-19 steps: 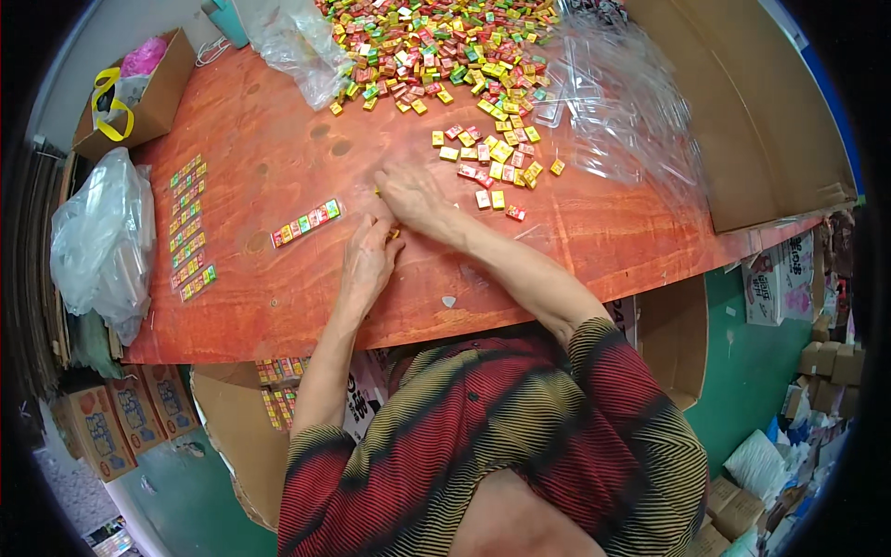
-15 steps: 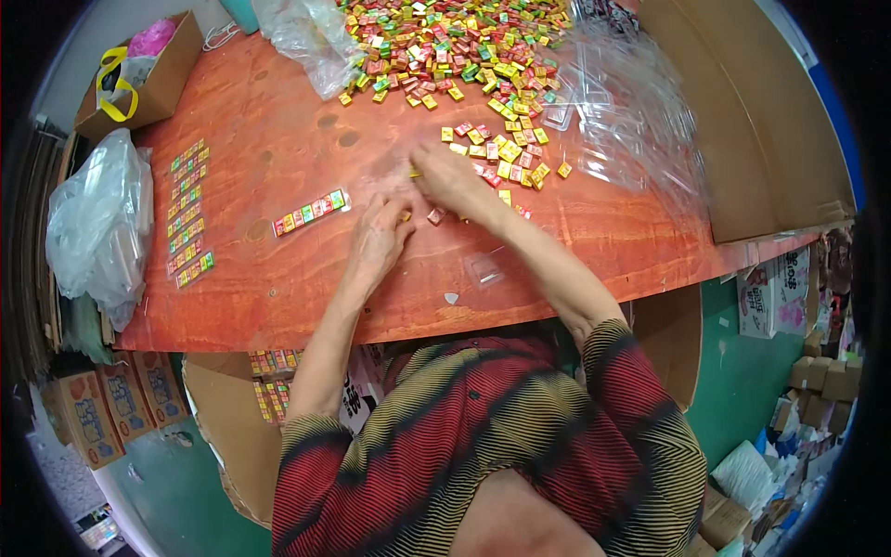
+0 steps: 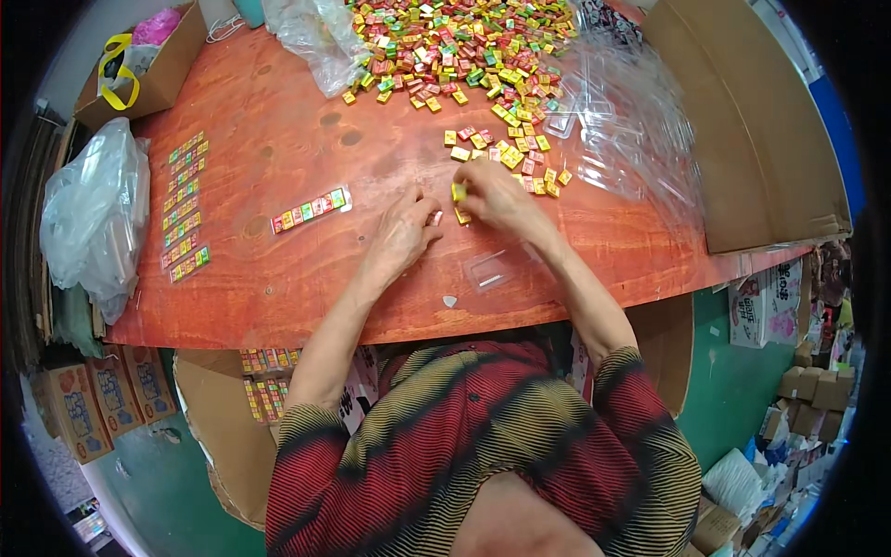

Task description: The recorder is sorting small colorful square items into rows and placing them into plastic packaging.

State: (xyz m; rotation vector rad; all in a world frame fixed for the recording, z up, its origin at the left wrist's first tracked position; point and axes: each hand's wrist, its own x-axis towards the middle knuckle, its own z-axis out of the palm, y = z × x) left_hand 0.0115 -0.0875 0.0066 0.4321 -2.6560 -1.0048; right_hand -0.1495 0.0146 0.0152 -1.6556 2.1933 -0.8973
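Note:
My left hand rests low over the red tabletop, its thumb and fingers closed around a small red-and-white box. To the right, my right hand pinches a small yellow box. Another yellow box lies just beneath those fingers, partly covered. A loose cluster of little red and yellow boxes is spread beyond my right hand. Left of my left hand lies a clear strip tray filled with a row of coloured boxes. A clear plastic tray lies nearer me.
A big heap of small boxes covers the far table. Nested clear trays lie at right beside a cardboard wall. Several filled strips line the left, near a plastic bag and an open carton.
My right hand has moved right and toward me, now with a yellow box in its fingers. My left hand has shifted slightly right and closed on a red-and-white box.

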